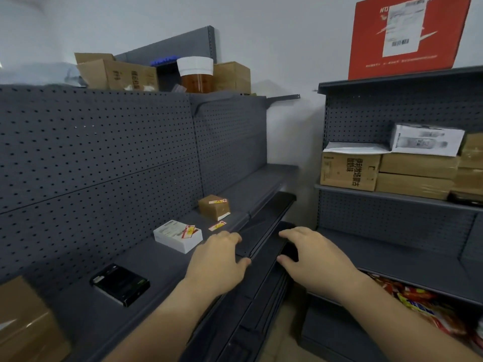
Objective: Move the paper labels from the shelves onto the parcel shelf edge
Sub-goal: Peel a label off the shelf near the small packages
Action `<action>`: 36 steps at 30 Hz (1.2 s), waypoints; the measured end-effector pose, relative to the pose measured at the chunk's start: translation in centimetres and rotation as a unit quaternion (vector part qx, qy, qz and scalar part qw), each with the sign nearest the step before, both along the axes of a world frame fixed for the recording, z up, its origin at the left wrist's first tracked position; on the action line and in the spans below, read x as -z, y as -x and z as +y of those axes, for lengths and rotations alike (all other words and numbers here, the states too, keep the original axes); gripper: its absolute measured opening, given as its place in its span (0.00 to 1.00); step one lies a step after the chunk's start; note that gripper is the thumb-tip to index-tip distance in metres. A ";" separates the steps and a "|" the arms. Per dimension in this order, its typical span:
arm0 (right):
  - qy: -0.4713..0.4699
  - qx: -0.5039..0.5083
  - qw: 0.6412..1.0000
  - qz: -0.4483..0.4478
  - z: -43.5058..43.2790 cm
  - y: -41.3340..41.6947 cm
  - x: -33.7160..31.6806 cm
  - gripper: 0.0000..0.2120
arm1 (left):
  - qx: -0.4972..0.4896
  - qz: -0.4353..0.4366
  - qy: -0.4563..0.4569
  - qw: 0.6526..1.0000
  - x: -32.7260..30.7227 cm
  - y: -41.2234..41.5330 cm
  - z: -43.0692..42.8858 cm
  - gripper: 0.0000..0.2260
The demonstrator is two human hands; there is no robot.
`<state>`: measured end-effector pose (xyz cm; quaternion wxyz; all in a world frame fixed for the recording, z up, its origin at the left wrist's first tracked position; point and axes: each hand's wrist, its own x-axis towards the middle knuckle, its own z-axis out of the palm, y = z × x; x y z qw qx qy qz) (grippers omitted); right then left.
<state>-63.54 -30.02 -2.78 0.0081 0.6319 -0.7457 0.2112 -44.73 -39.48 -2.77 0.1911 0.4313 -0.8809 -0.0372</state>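
Three small paper labels with red and yellow print lie on the grey shelf: one label (217,226) flat on the shelf board, a second label (190,230) on top of a white box (177,235), a third label (218,201) on a small brown parcel (214,207). The dark shelf edge strip (264,226) runs along the shelf front. My left hand (218,257) hovers at the shelf front just short of the loose label, fingers loosely bent, holding nothing. My right hand (311,254) rests at the shelf edge, fingers relaxed, with nothing in it.
A black box (120,283) lies on the shelf at the near left and a brown carton (23,322) at the far left. The right-hand rack holds stacked cartons (350,171) and snack bags (418,304) below. Cartons and a jar stand on top of the pegboard.
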 end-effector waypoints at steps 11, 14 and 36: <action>0.004 -0.119 0.993 0.004 -13.4 8.4 1.3 0.28 | -0.110 -0.004 0.001 0.994 0.8 6.9 -8.6 0.22; 0.005 -0.153 0.988 0.004 -16.8 11.4 1.0 0.28 | -0.155 -0.008 -0.007 0.988 0.7 9.3 -10.4 0.19; -0.032 -0.277 0.960 -0.030 -40.7 17.5 5.7 0.22 | -0.263 0.022 -0.017 0.964 5.6 13.8 -29.6 0.17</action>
